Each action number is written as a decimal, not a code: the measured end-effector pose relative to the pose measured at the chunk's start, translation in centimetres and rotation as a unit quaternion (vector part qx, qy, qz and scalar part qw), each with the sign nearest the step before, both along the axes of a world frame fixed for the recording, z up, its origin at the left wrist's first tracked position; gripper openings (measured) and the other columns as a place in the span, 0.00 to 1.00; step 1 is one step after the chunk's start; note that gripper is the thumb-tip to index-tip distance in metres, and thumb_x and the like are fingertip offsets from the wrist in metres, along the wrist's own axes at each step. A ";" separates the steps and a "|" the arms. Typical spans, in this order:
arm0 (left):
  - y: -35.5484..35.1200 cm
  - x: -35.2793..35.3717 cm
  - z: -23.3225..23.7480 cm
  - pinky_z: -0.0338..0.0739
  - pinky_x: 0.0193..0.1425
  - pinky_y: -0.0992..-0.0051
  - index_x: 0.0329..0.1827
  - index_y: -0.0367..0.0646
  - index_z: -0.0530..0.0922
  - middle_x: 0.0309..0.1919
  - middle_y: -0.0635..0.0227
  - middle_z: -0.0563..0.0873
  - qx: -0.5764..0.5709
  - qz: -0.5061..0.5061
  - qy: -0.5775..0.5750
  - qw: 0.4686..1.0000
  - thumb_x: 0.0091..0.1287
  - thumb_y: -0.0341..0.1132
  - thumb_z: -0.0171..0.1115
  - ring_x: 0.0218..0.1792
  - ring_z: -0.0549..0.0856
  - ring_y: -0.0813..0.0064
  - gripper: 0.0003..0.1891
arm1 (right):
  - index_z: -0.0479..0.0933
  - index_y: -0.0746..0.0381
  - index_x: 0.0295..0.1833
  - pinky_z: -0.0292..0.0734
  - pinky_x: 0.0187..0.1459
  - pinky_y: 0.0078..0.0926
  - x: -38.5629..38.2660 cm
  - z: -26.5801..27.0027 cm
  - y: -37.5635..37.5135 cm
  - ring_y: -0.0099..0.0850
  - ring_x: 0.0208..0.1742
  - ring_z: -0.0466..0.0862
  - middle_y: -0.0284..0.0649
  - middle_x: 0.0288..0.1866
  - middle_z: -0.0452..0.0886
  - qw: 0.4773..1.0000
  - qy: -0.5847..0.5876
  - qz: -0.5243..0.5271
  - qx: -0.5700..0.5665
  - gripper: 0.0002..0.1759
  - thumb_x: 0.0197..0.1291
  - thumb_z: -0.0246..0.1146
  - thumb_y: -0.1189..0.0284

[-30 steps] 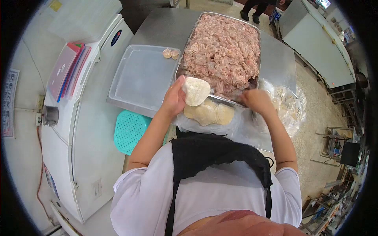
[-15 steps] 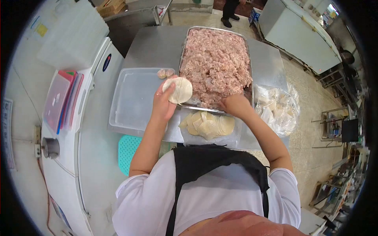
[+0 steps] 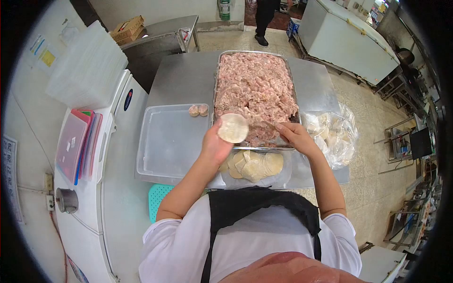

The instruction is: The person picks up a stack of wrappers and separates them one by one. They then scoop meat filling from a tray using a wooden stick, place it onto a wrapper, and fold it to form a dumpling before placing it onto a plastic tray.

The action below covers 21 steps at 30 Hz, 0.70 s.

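A round dumpling wrapper (image 3: 233, 128) rests across the palm and fingers of my left hand (image 3: 215, 145), by the near left corner of a metal tray (image 3: 293, 85). Pink minced meat filling (image 3: 255, 82) is heaped in that tray. My right hand (image 3: 296, 137), fingers closed, grips a thin spatula-like tool (image 3: 271, 125) at the tray's near edge, its tip by the meat. A fanned stack of wrappers (image 3: 255, 166) lies on plastic just in front of the tray. Two filled dumplings (image 3: 198, 110) sit in the far right corner of a translucent plastic tray (image 3: 172, 141).
A clear plastic bag of pale wrappers (image 3: 330, 134) sits at the right of the steel table (image 3: 184, 70). To the left is a white freezer (image 3: 118, 188) with coloured boards (image 3: 75, 141) and a metal pot (image 3: 67, 200). Beyond the table stands a person (image 3: 264, 21).
My left hand with the wrapper has moved right, over the tray's near corner. My right hand has lifted back from the meat, and the tool now shows. The view has tilted up slightly.
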<state>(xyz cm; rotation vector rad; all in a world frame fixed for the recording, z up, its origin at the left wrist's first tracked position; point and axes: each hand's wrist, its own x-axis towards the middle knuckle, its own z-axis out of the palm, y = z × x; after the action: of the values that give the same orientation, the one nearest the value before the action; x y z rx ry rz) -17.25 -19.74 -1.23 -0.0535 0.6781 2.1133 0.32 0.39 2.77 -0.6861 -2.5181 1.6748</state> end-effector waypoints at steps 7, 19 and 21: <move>2.8 1.6 4.7 0.62 0.76 0.52 0.72 0.33 0.64 0.69 0.51 0.73 0.092 -0.070 -0.087 0.990 0.79 0.56 0.36 0.70 0.71 0.53 0.34 | 0.81 0.64 0.54 0.77 0.46 0.39 1.7 -0.9 -0.9 0.46 0.45 0.82 0.49 0.42 0.82 0.952 0.146 -0.006 0.268 0.16 0.68 0.63 0.64; -0.5 -0.3 2.5 0.65 0.75 0.54 0.67 0.31 0.68 0.65 0.51 0.77 0.040 0.096 -0.062 0.993 0.79 0.48 0.42 0.67 0.75 0.54 0.27 | 0.84 0.62 0.36 0.79 0.42 0.47 -0.6 -3.0 2.3 0.51 0.37 0.85 0.51 0.33 0.85 0.877 -0.104 0.184 0.432 0.23 0.70 0.55 0.55; -1.0 0.1 2.3 0.65 0.75 0.54 0.67 0.31 0.68 0.65 0.52 0.77 0.036 0.108 -0.041 0.993 0.78 0.47 0.43 0.67 0.75 0.55 0.27 | 0.85 0.62 0.35 0.80 0.41 0.49 -1.7 -6.0 1.9 0.52 0.36 0.85 0.51 0.32 0.85 0.840 -0.142 0.196 0.486 0.23 0.69 0.54 0.55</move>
<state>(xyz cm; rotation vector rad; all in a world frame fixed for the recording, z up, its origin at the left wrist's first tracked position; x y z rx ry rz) -17.14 -20.75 1.02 -0.1816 0.5680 2.3270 -1.36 2.31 -3.21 -0.3134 -3.3199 0.1066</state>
